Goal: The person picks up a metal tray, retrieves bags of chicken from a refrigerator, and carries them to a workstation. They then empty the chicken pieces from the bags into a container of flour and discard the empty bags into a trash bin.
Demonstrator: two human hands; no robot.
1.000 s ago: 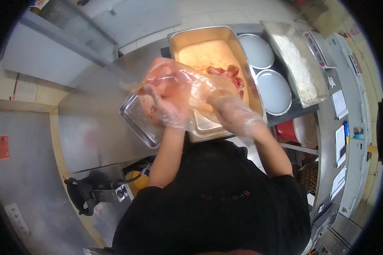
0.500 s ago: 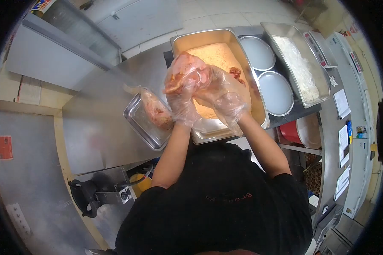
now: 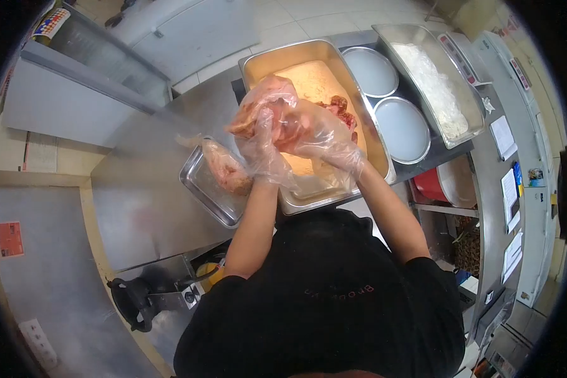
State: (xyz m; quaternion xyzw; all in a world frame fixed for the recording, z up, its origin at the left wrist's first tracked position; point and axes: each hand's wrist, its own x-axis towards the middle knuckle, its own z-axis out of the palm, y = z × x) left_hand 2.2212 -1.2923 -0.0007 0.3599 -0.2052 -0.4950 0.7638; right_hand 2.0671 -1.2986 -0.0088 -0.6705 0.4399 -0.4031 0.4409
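Both are busy: the left hand [image 3: 266, 143] clasps raw meat [image 3: 276, 90] over the deep tray [image 3: 357, 89]; the right hand [image 3: 335, 148] touches it, grip unclear.

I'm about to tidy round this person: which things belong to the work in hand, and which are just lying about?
In use, it seems:
left hand, right hand
gloved-up raw meat
deep pan with orange powder
small tray

Apparently lying about:
two round dishes
papers
red container
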